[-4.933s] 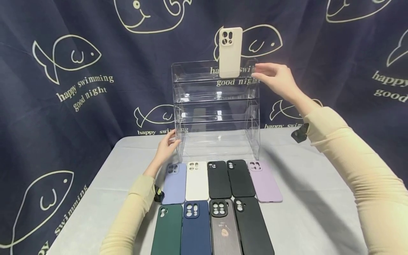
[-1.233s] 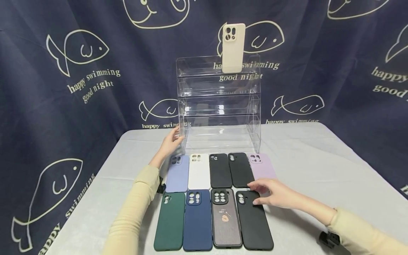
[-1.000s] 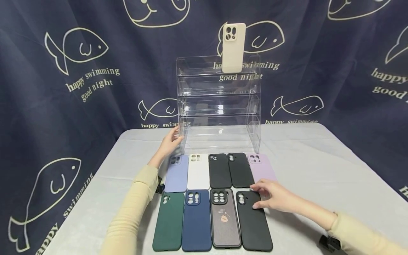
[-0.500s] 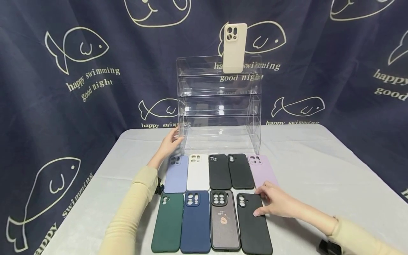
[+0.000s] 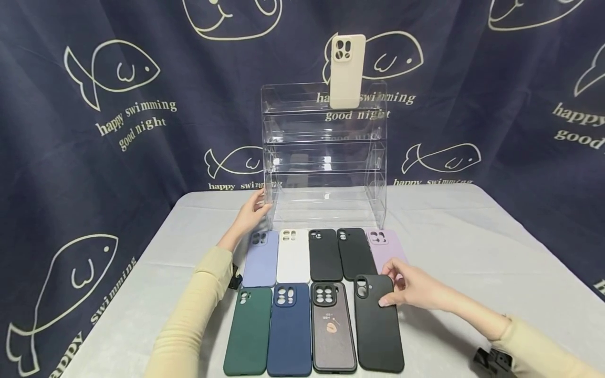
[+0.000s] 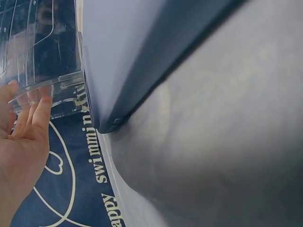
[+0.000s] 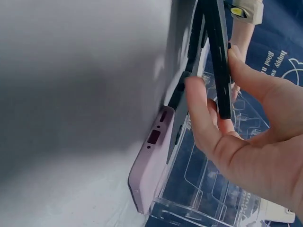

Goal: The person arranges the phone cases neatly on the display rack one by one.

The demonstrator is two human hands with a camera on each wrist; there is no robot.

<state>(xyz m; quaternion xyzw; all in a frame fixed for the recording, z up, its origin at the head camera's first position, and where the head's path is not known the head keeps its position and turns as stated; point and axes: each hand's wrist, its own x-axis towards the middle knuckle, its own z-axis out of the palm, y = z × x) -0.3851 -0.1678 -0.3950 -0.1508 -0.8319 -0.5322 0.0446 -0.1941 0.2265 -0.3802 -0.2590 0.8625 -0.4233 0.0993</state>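
My right hand (image 5: 418, 286) pinches the upper right edge of a black phone case (image 5: 379, 331), thumb on its back and fingers at its edge. The case's top end is raised from the table, tilted; the right wrist view shows it edge-on between thumb and fingers. My left hand (image 5: 248, 215) holds the lower left side of a clear tiered display rack (image 5: 326, 157), its fingertips partly behind the plastic in the head view. A cream phone case (image 5: 347, 73) stands upright in the rack's top tier, towards the right.
Nearer me lie a green case (image 5: 248, 331), a navy case (image 5: 289, 331) and a grey patterned case (image 5: 333, 336). Behind them are a periwinkle case (image 5: 261, 262), a white case (image 5: 293, 257), black cases (image 5: 325, 257) and a lilac case (image 5: 387, 249). A dark fish-print curtain (image 5: 189, 131) hangs behind.
My right hand has come down from beside the rack's top to the front-row black phone case, whose top end has just risen. The left hand has stayed on the rack.
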